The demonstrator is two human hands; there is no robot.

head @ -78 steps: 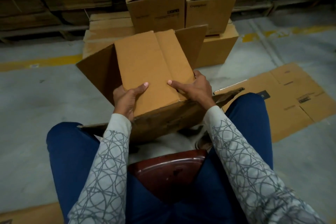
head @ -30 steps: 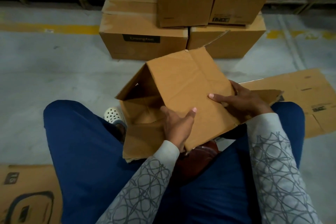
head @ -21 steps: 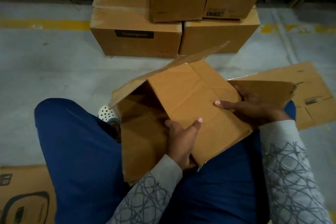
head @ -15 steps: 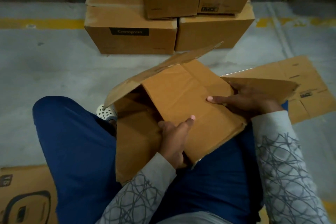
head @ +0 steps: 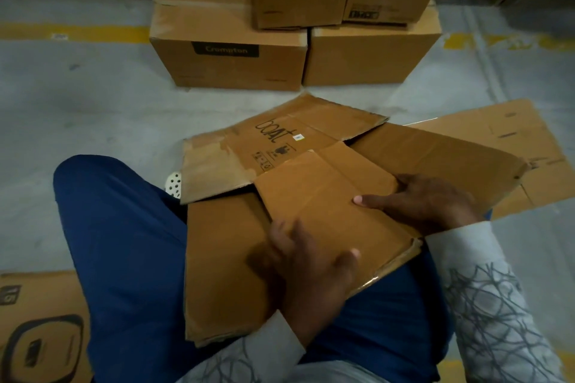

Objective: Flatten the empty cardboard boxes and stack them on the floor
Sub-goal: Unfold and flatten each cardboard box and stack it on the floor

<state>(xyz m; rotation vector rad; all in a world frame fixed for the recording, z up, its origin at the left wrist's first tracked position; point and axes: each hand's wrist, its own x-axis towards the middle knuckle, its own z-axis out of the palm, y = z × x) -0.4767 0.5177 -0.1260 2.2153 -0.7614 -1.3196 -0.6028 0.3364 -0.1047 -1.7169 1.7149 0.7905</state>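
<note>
Brown "boat"-printed cardboard box (head: 311, 196), collapsed nearly flat at centre, flaps splayed, assembled boxes (head: 230, 50) stacked at 12 o'clock, flattened box (head: 513, 134) at 3 o'clock

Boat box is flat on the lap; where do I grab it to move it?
Take the boat box by its opposite side edges, left hand from the left, right hand from the right. It lies flat with loose overlapping flaps, so pinching both edges probably keeps the layers together.
</note>
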